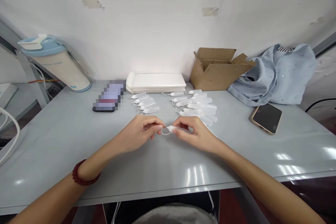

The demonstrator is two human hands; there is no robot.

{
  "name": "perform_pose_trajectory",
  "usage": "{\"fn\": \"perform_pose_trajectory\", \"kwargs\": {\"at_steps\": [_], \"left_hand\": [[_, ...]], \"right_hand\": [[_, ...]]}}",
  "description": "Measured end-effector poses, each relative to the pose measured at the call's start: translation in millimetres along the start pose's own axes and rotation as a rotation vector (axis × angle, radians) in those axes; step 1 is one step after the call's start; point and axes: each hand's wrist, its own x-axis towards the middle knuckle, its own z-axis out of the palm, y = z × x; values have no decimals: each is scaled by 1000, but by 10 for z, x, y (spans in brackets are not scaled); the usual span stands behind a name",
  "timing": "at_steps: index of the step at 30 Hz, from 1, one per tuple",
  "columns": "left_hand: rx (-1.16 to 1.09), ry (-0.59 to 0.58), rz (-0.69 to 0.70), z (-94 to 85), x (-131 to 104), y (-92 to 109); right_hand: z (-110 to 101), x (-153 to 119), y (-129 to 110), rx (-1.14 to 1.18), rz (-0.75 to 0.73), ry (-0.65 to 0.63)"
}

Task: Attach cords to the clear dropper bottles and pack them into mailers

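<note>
My right hand (193, 131) grips a small clear bottle with a white tip (171, 128), its nozzle pointing left. My left hand (144, 129) is pinched at the nozzle's tip, on something thin that is too small to make out. A thin white strap loops below the nozzle between the hands. Behind my left hand lies a small group of similar bottles (147, 104). A larger pile of bottles (201, 106) lies behind my right hand.
White stacked sleeves (157, 81) and an open cardboard box (214, 73) stand by the wall. A tumbler (61, 64) and a phone (109, 96) are at left, a blue cloth bag (283, 73) and another phone (267, 118) at right. The grey table's edge (157, 196) is near me.
</note>
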Motion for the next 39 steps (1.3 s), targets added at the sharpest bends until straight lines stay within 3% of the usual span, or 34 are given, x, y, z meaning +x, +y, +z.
{"fn": "perform_pose_trajectory", "kwargs": {"at_steps": [19, 30, 39], "left_hand": [[93, 11, -15, 161, -17, 15], [-40, 75, -117, 74, -28, 82], [-14, 126, -46, 153, -24, 52]], "right_hand": [[71, -14, 29, -14, -80, 2], [28, 13, 65, 7, -55, 55], [59, 6, 60, 42, -17, 26]]}}
